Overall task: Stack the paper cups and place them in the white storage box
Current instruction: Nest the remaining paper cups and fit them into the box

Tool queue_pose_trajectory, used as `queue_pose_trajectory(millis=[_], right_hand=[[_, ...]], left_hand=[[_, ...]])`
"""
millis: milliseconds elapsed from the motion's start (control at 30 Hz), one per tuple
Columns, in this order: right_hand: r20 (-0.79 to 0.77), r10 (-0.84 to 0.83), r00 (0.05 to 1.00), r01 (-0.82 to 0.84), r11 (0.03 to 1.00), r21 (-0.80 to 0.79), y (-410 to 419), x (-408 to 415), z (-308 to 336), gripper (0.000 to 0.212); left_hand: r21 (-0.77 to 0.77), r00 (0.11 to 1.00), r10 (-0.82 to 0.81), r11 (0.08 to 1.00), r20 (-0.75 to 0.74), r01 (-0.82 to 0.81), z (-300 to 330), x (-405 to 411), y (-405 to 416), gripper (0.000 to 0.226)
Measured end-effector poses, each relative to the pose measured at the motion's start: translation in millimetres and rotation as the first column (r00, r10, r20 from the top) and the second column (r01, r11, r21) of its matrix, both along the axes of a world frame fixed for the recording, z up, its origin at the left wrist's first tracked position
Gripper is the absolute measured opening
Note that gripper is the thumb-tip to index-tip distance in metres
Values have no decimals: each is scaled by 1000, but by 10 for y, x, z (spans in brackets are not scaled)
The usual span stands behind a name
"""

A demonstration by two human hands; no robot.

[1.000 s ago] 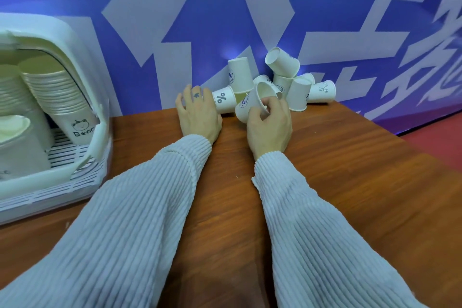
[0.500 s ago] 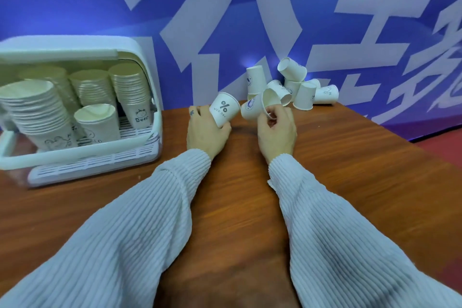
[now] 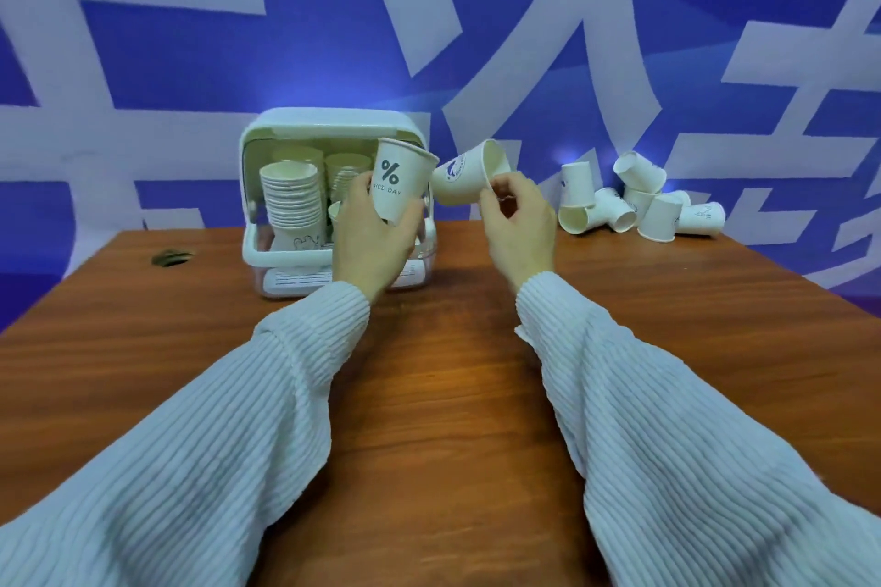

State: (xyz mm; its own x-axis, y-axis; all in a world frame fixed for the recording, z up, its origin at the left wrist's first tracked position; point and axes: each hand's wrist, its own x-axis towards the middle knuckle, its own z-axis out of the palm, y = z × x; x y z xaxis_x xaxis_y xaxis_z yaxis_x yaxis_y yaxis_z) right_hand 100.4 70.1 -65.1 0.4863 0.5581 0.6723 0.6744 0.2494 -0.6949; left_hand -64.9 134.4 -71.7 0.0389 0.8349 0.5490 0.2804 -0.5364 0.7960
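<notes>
Just in front of the white storage box (image 3: pixel 281 129), the left hand (image 3: pixel 369 238) wraps its fingers round a cup printed with a percent sign (image 3: pixel 399 185), held nearly upright, mouth up. Beside it, to the box's right, the right hand (image 3: pixel 517 224) pinches a second cup (image 3: pixel 469 179) by its rim, tilted with its base toward the first. To nest them well, the tilted cup's base should probably line up over the upright cup's mouth, then slide straight in without crushing either rim. Stacks of cups (image 3: pixel 291 198) stand inside the box; loose cups (image 3: pixel 639 205) lie well right of it on the table (image 3: pixel 453 396).
</notes>
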Motion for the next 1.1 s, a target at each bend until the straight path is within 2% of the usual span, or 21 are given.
queue_pose_trajectory(millis=[100,200,367,567,700,833,933,1033,1100], right_hand=[[87,88,992,-85,996,-41,217,-314,84,7],[208,175,962,-140,975,-172,414,-567,129,12],[499,177,849,-10,948,-319,640,-781,129,17],[650,119,751,90,956,-279,809,-808,210,19],[699,225,679,148,890,-431,887,-785,205,27],[688,306,659,204,807,-554,989,-768,153,35],[680,361,638,235,750,-619,1027,-797,98,41],[678,346,649,210,775,-596,1021,-799,41,42],[693,334,640,200,798,-569,1021,-770,7,36]], left_hand=[[-22,995,76,997,59,-75,-9,-389,7,45],[-68,987,137,989,90,-131,-68,-679,37,40],[-104,988,125,988,94,-115,-190,-895,106,51],[-70,993,88,994,76,-83,-238,-950,155,54],[-60,991,120,991,51,-117,-267,-951,189,59],[-82,992,105,992,77,-98,-238,-964,213,59],[-81,993,84,994,82,-78,-181,-972,224,79],[9,998,63,998,-17,-63,-97,-972,262,99],[74,995,46,996,-89,-40,-13,-954,320,96]])
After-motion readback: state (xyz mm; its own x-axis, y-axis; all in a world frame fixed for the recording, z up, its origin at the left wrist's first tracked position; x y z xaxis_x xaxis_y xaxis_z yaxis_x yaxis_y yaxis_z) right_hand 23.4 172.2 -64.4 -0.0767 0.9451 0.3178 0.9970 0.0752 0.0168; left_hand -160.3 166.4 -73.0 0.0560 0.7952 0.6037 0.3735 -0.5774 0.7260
